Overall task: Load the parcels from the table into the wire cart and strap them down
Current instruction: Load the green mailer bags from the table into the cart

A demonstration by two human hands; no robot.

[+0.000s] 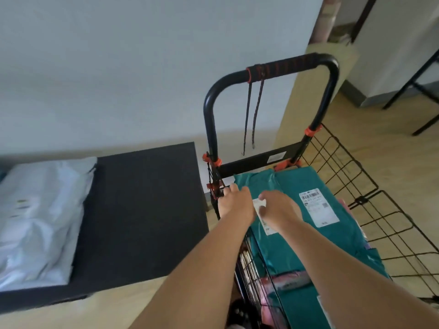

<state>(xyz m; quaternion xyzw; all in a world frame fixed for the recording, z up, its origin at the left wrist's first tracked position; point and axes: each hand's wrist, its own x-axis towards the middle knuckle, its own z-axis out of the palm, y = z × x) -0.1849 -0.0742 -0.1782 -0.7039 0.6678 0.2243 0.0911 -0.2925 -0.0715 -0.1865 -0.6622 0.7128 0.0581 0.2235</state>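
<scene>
At frame centre, left hand (235,203), grip apart, and right hand (278,207), grip unclear, touch the teal parcel (285,184). It should lie flat.

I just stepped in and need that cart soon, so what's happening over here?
A person is loading the black wire cart. Both hands are on the top teal plastic parcel in it: the left hand at its far left corner by the cart frame, the right hand beside a white label. The fingers' hold is hidden. White plastic parcels lie on the black table. The dark elastic cord hangs from the cart's handle, so nothing is strapped yet.
</scene>
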